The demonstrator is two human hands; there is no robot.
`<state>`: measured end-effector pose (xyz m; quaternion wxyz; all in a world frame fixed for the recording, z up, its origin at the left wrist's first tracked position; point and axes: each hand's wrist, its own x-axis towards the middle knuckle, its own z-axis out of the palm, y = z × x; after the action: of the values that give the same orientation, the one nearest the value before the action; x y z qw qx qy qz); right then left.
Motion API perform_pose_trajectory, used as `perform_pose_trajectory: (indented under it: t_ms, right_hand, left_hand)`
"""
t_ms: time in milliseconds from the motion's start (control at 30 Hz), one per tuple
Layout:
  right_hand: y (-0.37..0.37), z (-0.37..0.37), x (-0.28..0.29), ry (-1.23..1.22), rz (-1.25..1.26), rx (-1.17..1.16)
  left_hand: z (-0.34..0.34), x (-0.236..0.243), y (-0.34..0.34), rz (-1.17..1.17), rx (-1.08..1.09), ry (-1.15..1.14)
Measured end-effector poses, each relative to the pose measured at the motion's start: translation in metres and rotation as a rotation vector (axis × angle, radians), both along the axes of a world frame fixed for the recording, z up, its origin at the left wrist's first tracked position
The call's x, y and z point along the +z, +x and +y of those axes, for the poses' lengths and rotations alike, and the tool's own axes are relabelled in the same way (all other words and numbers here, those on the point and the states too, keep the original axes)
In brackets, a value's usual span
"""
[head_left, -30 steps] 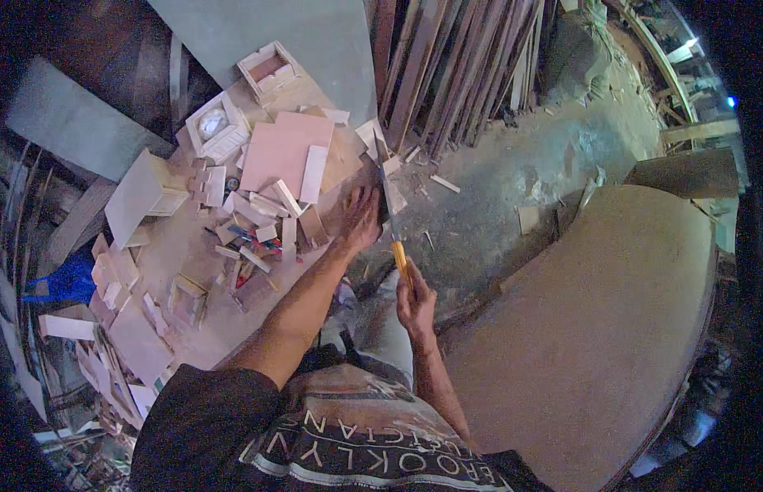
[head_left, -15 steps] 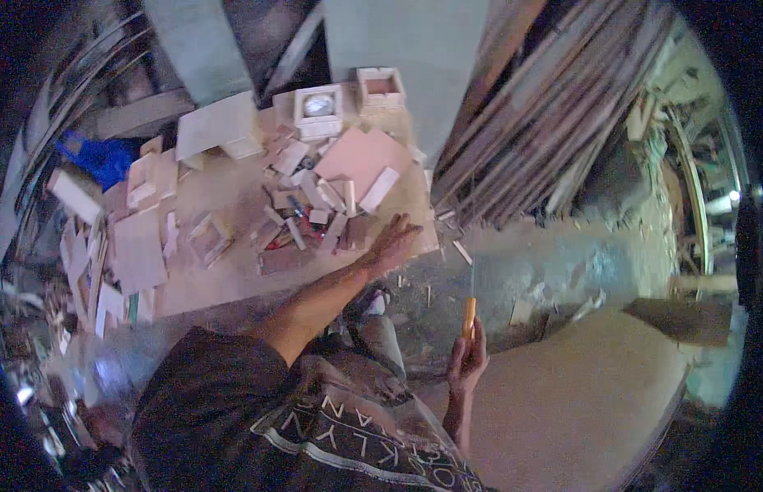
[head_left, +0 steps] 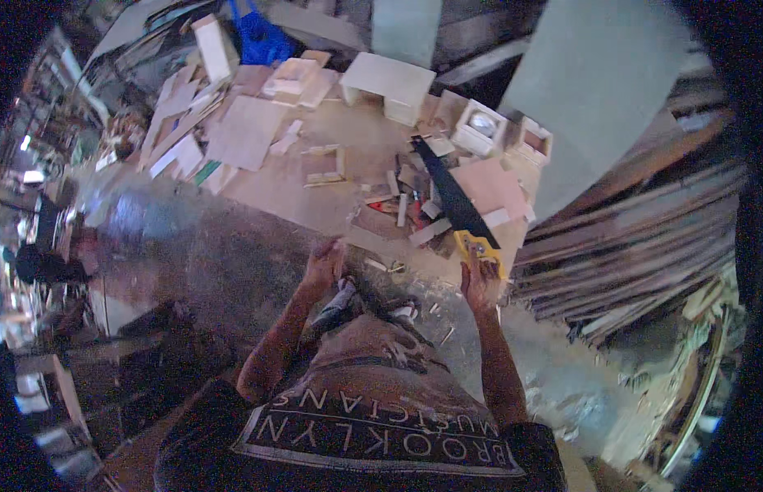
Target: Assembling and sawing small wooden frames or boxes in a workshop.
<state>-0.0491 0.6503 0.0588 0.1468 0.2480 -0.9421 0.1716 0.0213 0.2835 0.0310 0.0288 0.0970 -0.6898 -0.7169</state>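
Gripping a saw (head_left: 454,193) in right hand (head_left: 480,284), grip unclear on left hand (head_left: 322,264), shiny round piece (head_left: 481,124) in white box (head_left: 473,145)

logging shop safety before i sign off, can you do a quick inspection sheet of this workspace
Surface: worktop, strewn with wooden pieces.
Job's things: saw, black blade angled over the scraps; whether it touches them is unclear.
Clutter: wood offcuts, pink panel, small open-topped box.
Grips: right grip closed on the saw's yellow handle; left grip near the worktop's front edge, contents unclear.
Cables: nothing seen.
Surroundings: long boards stacked at right, blue item beyond the worktop.
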Motion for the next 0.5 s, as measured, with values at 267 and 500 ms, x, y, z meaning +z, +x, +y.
perform_pose_trajectory:
  t_ms: [267,500]
  right_hand:
    - [-0.031,-0.033,-0.021,0.189,0.076,0.028]
    - [-0.024,-0.093,-0.017,0.464,-0.242,-0.407]
  left_hand:
    - [-0.093,0.026,-0.034,-0.186,0.423,0.626]
    - [-0.202,-0.035,-0.108,-0.211,0.088,0.614]
